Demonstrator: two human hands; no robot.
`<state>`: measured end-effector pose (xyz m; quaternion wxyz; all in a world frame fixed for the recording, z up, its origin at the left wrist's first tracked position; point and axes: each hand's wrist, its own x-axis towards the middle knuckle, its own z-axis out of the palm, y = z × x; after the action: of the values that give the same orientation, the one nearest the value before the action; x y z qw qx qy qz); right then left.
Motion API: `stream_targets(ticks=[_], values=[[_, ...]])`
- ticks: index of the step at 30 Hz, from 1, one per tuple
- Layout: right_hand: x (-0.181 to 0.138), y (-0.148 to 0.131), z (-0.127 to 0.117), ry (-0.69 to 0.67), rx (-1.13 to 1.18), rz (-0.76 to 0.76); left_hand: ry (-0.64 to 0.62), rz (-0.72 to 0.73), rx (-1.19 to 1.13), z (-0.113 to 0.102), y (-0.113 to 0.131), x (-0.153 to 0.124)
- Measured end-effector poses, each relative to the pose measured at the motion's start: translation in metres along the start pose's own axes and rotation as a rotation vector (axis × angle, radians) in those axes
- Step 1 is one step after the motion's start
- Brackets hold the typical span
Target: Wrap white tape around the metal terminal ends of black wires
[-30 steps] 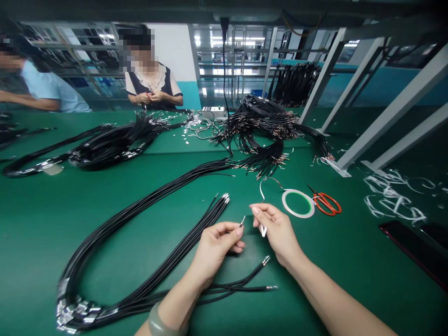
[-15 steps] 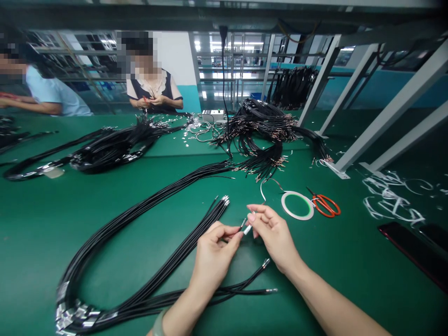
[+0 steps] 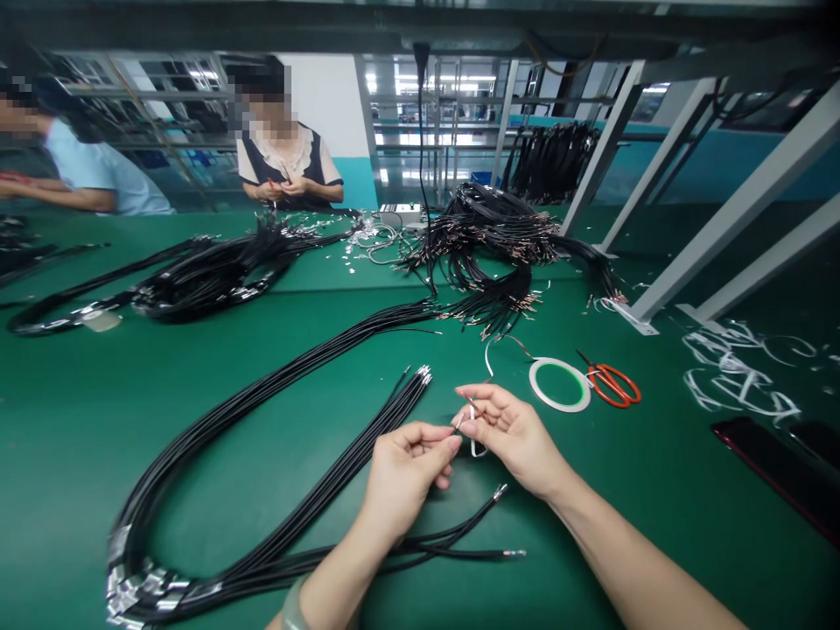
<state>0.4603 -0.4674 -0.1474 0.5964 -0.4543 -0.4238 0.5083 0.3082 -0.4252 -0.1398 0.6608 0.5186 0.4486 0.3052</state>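
Cable in fingers: one thin black cable with a silvery metal tip is above the smooth green table; from this tip I count the clock, 12 being the far side.
Left hand: the left hand is at 8 o'clock, thumb and forefinger pinched on this cable.
Right hand: the right hand is at 3 o'clock, its fingers holding a narrow white strip, which hangs in a small bend below them.
Between hands: the fingertips are very near together; I cannot tell if the right thumb touches the metal tip.
Roll: a flat white ring-shaped roll, green inside, lies at 2 o'clock.
Scissors: orange-handled scissors with dark blades lie just beside the roll, on its 3 o'clock side.
Bundle: a long U-shaped bundle of black cables bends around at 8 o'clock, with shiny silvery bands there.
Heap: tangled black cables with copper-coloured ends lie at 12 o'clock.
Co-worker: a person in a dark-and-cream top is at 11 o'clock.
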Motion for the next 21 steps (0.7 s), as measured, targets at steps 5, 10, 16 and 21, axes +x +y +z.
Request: stream_targets(ticks=[5, 10, 16, 21], values=[[-0.001, -0.005, 0.000, -0.006, -0.042, 0.004, 0.012, -0.006, -0.014, -0.002, 0.001, -0.002], [-0.002, -0.001, 0.007, 0.047, -0.009, 0.009, 0.011, -0.005, -0.017, 0.000, 0.001, -0.002], [0.000, 0.004, 0.010, 0.086, 0.012, 0.010, 0.006, -0.014, -0.016, 0.001, -0.002, -0.001], [0.002, -0.002, 0.000, 0.231, -0.042, 0.000, -0.042, -0.034, -0.040, 0.001, -0.004, 0.000]])
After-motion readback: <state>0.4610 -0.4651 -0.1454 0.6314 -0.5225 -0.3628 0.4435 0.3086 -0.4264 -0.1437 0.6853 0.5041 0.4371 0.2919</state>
